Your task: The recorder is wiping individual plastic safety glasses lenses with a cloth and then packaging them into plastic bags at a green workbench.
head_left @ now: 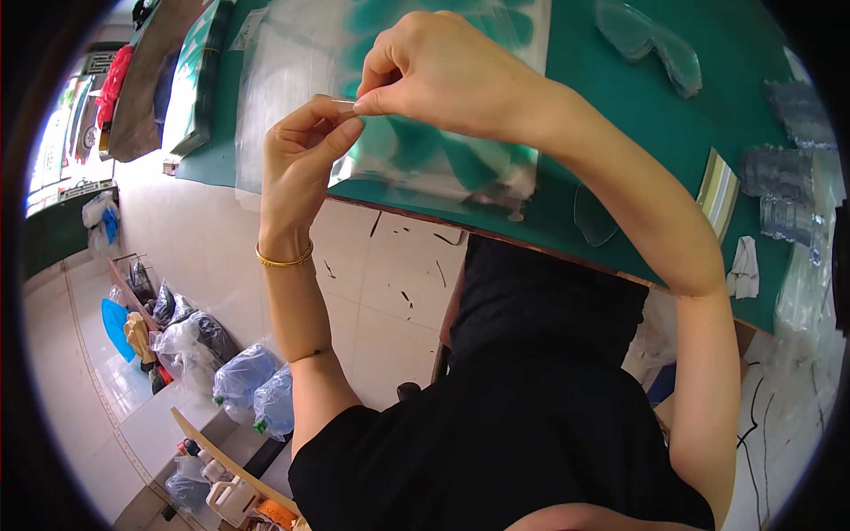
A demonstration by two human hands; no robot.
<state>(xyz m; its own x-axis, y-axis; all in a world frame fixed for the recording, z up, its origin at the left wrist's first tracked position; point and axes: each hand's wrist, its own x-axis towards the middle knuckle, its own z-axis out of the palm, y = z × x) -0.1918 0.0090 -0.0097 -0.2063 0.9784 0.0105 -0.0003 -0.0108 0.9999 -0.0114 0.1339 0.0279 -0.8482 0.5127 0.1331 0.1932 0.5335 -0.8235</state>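
My left hand, with a gold bangle on its wrist, and my right hand meet above the edge of a green table. Both pinch a thin clear strip between thumb and fingertips. The strip seems to be at the edge of a clear plastic bag, but I cannot tell whether it is attached. The bag lies flat on the table under my hands. Teal shapes show through it.
Clear goggles lie at the table's far side and a single clear lens near its front edge. Stacked clear packets, a striped card and a white cloth sit to the right. Filled plastic bags stand on the tiled floor at the left.
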